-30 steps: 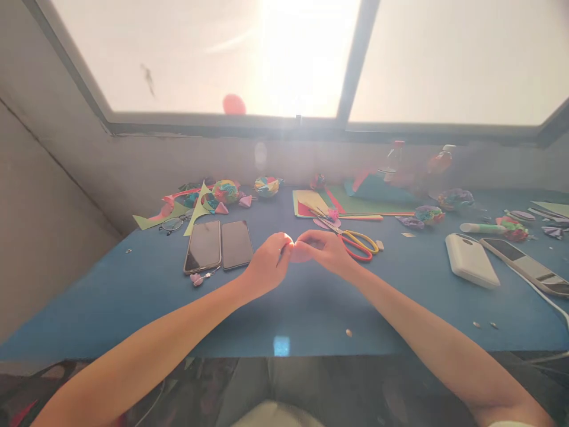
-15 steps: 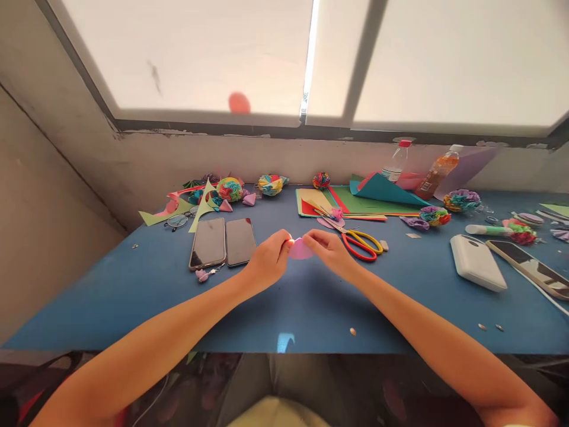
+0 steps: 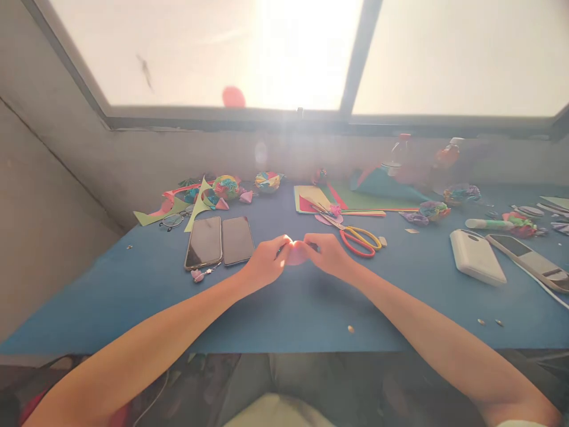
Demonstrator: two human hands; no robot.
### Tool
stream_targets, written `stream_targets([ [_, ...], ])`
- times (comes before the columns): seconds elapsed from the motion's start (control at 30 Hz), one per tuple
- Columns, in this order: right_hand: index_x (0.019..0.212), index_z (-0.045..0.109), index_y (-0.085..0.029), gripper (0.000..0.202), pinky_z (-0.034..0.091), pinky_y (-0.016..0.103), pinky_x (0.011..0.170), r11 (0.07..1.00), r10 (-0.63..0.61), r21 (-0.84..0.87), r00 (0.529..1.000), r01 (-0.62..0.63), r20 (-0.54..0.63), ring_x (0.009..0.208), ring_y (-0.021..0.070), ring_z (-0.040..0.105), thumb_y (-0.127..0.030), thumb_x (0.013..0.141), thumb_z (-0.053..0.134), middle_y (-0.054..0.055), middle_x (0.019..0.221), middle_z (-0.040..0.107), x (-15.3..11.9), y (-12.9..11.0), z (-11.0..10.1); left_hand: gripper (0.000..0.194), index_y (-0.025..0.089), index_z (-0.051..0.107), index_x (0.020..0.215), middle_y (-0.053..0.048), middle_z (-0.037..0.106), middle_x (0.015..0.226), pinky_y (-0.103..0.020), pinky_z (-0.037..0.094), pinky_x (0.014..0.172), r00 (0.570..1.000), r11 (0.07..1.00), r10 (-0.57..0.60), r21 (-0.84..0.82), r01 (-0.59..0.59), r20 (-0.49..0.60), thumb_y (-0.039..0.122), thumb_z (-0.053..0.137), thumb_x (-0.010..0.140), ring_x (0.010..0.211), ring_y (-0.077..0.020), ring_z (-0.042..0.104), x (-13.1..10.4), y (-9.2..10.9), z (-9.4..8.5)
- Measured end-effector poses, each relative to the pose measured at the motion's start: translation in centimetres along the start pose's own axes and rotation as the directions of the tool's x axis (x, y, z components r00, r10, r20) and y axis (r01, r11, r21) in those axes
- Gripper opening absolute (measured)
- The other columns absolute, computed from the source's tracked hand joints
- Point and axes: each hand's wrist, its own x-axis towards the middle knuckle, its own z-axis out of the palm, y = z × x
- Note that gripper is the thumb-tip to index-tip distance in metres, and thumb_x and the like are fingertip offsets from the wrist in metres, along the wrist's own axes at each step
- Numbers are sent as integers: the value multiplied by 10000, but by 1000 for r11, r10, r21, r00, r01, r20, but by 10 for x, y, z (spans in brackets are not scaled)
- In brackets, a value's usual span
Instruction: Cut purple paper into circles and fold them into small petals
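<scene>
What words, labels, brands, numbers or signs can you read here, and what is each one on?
No readable text anywhere.
Clear plastic bottle with red cap: any print lost in glare.
Amber-orange bottle with white cap: too hazy to read.
White-and-green tube: too small and blurred.
White rounded power bank: no legible marking.
Small pinkish paper piece between the hands: no text shows.

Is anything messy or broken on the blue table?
Nothing looks clearly broken or spilled. But small loose bits lie scattered near the front edge of the table, and a cut green paper on the left seems to stick up. Glare hides details of the bottles.
</scene>
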Motion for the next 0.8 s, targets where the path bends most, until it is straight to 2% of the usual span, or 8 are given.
stream_targets([
  [0.1,523,206,-178,481,168,246,490,997,-24,-78,999,26,28,518,81,179,-433,885,393,-48,518,180,0,2,-2,246,191,475,744,35,449,623,-218,290,534,1000,999,-19,27,19,-6,329,332,890,571,-98,384,0,0,-1],
  [0.2,500,181,-178,543,151,261,498,983,-3,-185,998,14,56,499,85,166,-519,901,317,-41,497,165,4,8,-10,242,197,481,756,35,443,609,-222,281,519,999,998,-46,47,47,-19,333,328,886,552,-102,382,1,-4,-1],
  [0.33,481,307,-184,549,193,256,513,909,127,-378,980,-178,-156,488,98,287,-511,919,260,-15,474,339,16,32,-33,262,201,502,746,21,500,632,-231,289,516,991,991,-77,115,64,106,352,333,879,569,-117,435,3,-10,-2],
  [0.4,577,480,-181,466,239,253,530,833,212,-451,938,-320,-274,544,127,414,-454,916,314,24,568,505,22,51,-47,282,205,536,778,5,552,670,-239,303,520,974,985,-97,163,64,203,378,336,878,591,-133,482,4,-13,-1],
  [0.47,747,595,-178,361,299,251,573,783,282,-484,916,-392,-285,698,173,528,-394,909,355,72,757,624,24,71,-58,297,214,556,843,-6,585,692,-246,313,523,961,974,-118,219,63,248,397,325,884,602,-149,517,3,-13,-1],
  [0.53,930,629,-163,282,359,264,674,740,336,-521,905,-425,-261,896,215,558,-346,882,420,115,970,644,25,89,-63,296,223,550,918,-8,589,671,-254,311,516,961,952,-133,302,55,244,393,309,892,596,-164,532,2,-11,-1],
  [0.63,1115,591,-131,382,379,320,781,689,432,-533,868,-492,-244,1019,261,540,-383,867,445,155,1111,612,25,107,-59,289,226,525,1004,-14,576,633,-270,301,508,970,891,-125,453,17,210,361,291,901,604,-193,543,0,-7,-1],
  [0.8,1086,613,-146,413,355,375,861,701,447,-444,829,-558,-336,1048,266,538,-446,871,428,137,1112,627,34,117,-49,268,219,518,1032,-30,613,754,-286,367,570,981,870,-103,493,10,162,323,306,906,719,-202,584,0,-4,2],
])
